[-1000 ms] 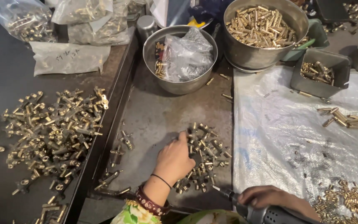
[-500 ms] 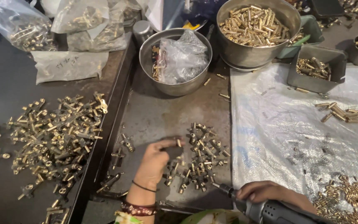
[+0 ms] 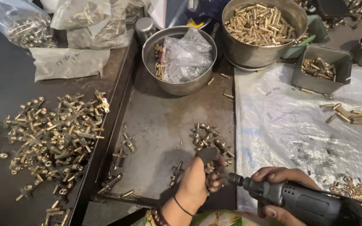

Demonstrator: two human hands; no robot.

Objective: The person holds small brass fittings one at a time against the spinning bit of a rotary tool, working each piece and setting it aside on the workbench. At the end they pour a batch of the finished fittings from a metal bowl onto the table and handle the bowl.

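A heap of brass fittings [image 3: 51,138] sprawls across the dark bench at left. At far left lie clear plastic bags of brass parts [image 3: 19,23], with a flat white bag [image 3: 68,62] beside them. Far centre, a steel bowl [image 3: 179,86] holds crumpled plastic bags; right of it a larger steel bowl [image 3: 235,52] brims with brass pins. A grey bin [image 3: 321,86] sits on the plastic sheet [image 3: 281,129] at right.

left hand [image 3: 197,184] gripping brass fitting [image 3: 208,155], right hand [image 3: 279,188] holding power driver [image 3: 298,199]
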